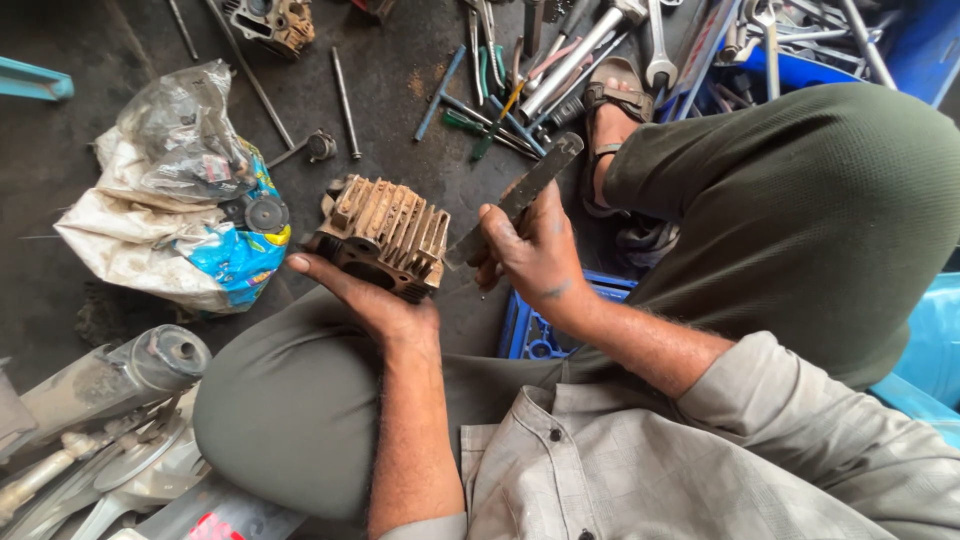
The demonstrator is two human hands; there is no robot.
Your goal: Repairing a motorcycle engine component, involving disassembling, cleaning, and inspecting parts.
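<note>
Rust-brown finned engine cylinder [385, 235] rests cupped in your left hand [375, 300], tilted toward you, while your right hand [535, 255] grips a flat metal file [520, 195] at two o'clock of it.

Dark oily floor [400, 90] under scattered wrenches [590, 45], loose rods [345, 100], a crumpled plastic bag [170, 200].

Your left hand [375, 300] cradles the rusty finned metal engine cylinder [385, 235] above your knee; the flat dark metal file [520, 195] lies right of it, the crumpled plastic bag [180, 200] left.
</note>
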